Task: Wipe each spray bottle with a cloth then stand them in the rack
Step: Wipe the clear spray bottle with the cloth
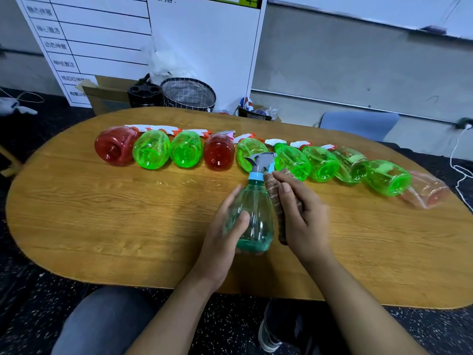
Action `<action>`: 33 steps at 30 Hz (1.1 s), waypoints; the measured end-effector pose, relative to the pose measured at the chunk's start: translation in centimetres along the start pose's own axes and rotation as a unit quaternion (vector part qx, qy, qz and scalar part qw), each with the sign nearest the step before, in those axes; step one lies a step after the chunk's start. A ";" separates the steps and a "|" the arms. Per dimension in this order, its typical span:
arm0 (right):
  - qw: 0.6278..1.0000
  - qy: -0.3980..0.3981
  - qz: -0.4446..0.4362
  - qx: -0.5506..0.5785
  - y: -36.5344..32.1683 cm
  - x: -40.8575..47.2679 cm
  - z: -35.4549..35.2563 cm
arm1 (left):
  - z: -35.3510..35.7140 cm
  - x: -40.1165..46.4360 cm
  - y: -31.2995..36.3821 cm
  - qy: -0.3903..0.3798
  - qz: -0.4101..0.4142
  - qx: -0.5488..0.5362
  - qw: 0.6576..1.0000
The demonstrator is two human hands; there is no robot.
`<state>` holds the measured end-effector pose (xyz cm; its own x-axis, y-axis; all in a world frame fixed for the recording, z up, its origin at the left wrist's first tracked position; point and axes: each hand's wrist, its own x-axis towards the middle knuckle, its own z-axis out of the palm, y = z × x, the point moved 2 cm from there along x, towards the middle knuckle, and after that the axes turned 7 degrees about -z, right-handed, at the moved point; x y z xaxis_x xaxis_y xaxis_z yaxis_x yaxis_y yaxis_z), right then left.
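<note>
- Your left hand [227, 221] curls round the lower body of the clear teal plastic spray bottle with the grey trigger [252, 213], thumb across its front, holding it upright over the oval wooden table [102, 226] just ahead of you.
- Your right hand [299, 213] grips a brown cloth [272, 198], fingers folded over it, and presses it along the bottle's right side.
- Slip risk: the smooth wall is held low down, so a hard sideways wipe could twist the bottle out of your left hand or tip its trigger head into the row behind.
- That row lies close behind; a wide stroke could knock the nearest green bottle [294, 162] and set it rolling.
- No rack is clearly identifiable, so you may end up reaching across the row to find one.
- Count: ten bottles lie on their sides, six green, two red [115, 147], one nearly clear [352, 163] and one pale pink [427, 190], plus the one you hold; one cloth.
</note>
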<state>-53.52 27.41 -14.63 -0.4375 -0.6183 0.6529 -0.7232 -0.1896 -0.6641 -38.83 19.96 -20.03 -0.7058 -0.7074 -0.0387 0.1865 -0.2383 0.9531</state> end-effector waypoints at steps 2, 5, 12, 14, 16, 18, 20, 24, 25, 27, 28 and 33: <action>1.000 -0.012 0.005 -0.008 0.0 0.2 0.4 | 0.0 0.1 -0.4 -0.010 -0.007 -0.014 1.000; 0.999 -0.038 0.018 -0.019 0.3 -0.3 1.2 | -0.1 0.3 -1.0 -0.015 -0.002 -0.014 1.000; 0.988 -0.092 -0.085 -0.092 -0.3 -3.2 0.5 | -0.1 0.4 -1.6 0.012 0.015 0.043 0.999; 0.969 -0.133 -0.174 -0.112 -0.9 -4.8 0.3 | -0.1 0.4 -1.2 0.019 0.017 0.037 0.999; 0.942 -0.164 -0.254 -0.145 -1.1 -6.0 0.2 | -0.2 0.3 -0.7 0.025 0.020 0.021 0.999; 0.928 -0.177 -0.286 -0.158 -0.9 -5.9 0.1 | -0.1 0.2 -0.5 0.028 0.023 0.017 0.999; 0.936 -0.176 -0.264 -0.155 -0.6 -4.5 -0.2 | 0.0 0.3 -0.7 0.024 0.012 0.010 1.000; 0.981 -0.112 -0.096 -0.125 0.3 -1.2 -0.2 | 0.1 0.4 -1.3 0.032 0.009 0.017 0.999; 0.985 -0.097 -0.073 -0.127 0.4 -1.0 0.0 | 0.1 0.4 -1.3 0.032 0.008 0.022 0.999; 0.987 -0.085 -0.064 -0.118 0.4 -1.3 0.4 | -0.1 0.3 -1.3 0.036 0.013 0.030 0.999; 0.988 -0.087 -0.070 -0.110 0.2 -1.9 0.4 | -0.1 0.3 -1.4 0.036 0.013 0.034 0.999; 0.958 -0.155 -0.211 -0.120 -1.1 -6.5 0.5 | -0.4 0.5 -1.1 0.035 0.015 0.022 0.999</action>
<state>-49.62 31.25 -18.34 0.0732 -0.7293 0.6802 -0.9188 -0.3146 -0.2384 -39.11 19.62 -21.25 -0.6509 -0.7586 -0.0294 0.1761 -0.1885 0.9662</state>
